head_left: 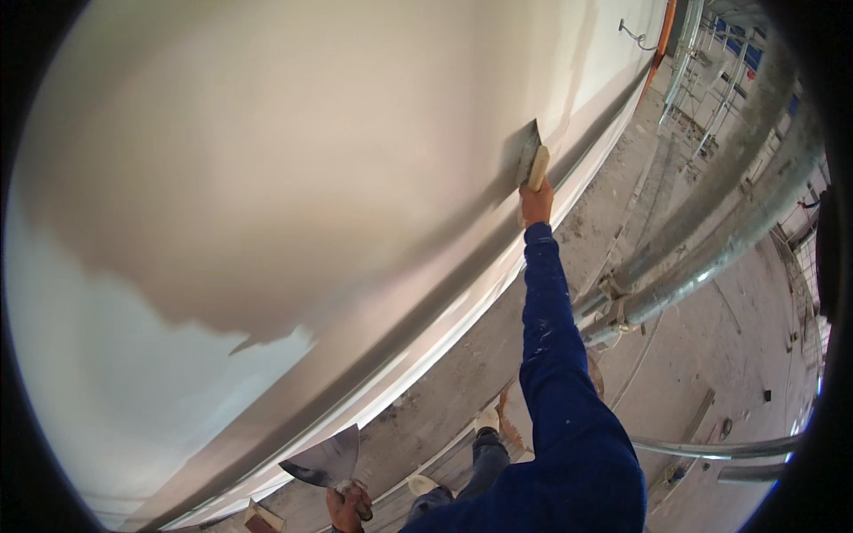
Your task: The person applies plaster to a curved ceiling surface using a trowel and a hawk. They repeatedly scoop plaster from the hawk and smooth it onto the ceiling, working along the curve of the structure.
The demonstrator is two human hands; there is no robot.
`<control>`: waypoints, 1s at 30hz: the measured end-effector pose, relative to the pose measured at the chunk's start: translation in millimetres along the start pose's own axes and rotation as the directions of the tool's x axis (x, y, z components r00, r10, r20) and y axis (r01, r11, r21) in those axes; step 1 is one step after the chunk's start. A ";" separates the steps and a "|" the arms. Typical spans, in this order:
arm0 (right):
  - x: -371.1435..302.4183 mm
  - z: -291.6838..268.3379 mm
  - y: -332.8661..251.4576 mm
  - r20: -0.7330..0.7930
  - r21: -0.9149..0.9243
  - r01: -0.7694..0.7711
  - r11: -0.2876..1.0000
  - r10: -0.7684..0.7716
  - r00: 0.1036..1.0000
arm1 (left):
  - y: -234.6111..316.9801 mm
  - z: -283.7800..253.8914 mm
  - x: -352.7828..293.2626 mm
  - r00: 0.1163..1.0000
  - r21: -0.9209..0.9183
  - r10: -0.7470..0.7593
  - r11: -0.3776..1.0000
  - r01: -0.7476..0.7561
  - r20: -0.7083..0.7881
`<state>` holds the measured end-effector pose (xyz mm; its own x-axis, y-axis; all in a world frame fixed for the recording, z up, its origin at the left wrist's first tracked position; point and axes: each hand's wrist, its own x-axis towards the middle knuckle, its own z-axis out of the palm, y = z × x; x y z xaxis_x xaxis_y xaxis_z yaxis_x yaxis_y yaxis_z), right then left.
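Plastering was under way: the right hand [536,202], at the end of an outstretched arm in a blue sleeve [555,355], was closed around the pale wooden handle of a putty knife [530,160], its metal blade pressed flat against the wall [267,133]. The left hand [348,506], low near the bottom edge, gripped the handle of a broad trowel [324,460] held away from the wall, blade tilted up, with a little grey filler on it. By the look of it, the skimming stroke was mid-pass; the next move would call for steady pressure and an even blade angle along the damp coat. Fresh plaster [293,195] showed as a darker beige patch with a ragged lower border; paler, whiter wall [107,373] lay below and left. Galvanised scaffold tubes [684,266] crossed close on the right, crowding the arm's reach. Below lay a dusty concrete floor [737,355], the person's shoes [484,422], and a scaffold frame [702,71] farther off.
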<state>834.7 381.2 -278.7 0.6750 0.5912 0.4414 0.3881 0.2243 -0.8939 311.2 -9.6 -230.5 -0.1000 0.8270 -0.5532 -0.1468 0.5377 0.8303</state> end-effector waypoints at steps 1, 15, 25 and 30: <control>-19.1 7.2 -11.9 -0.016 -0.030 0.035 0.999 -0.035 0.999 | -3.7 -15.0 -4.8 1.000 -0.005 0.026 1.000 -0.026 0.012; -318.0 116.8 -215.5 -0.023 -0.112 0.138 0.984 -0.141 0.990 | -41.5 -205.4 -90.6 0.926 -0.101 0.337 0.929 -0.357 -0.168; -516.9 140.6 -314.2 0.257 0.171 -0.081 0.982 0.035 0.966 | -37.2 -228.4 -109.3 0.910 -0.178 0.372 0.898 -0.403 -0.183; -546.7 59.0 -304.0 0.636 0.540 -0.716 0.443 0.343 0.692 | -32.9 -227.9 -110.2 0.939 -0.205 0.328 0.931 -0.302 0.102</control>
<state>310.6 35.5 -252.8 0.2012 0.9782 -0.0510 -0.6501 0.0944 -0.7539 102.8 -155.8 -212.2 -0.0414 0.9697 -0.2408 -0.3081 0.2169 0.9263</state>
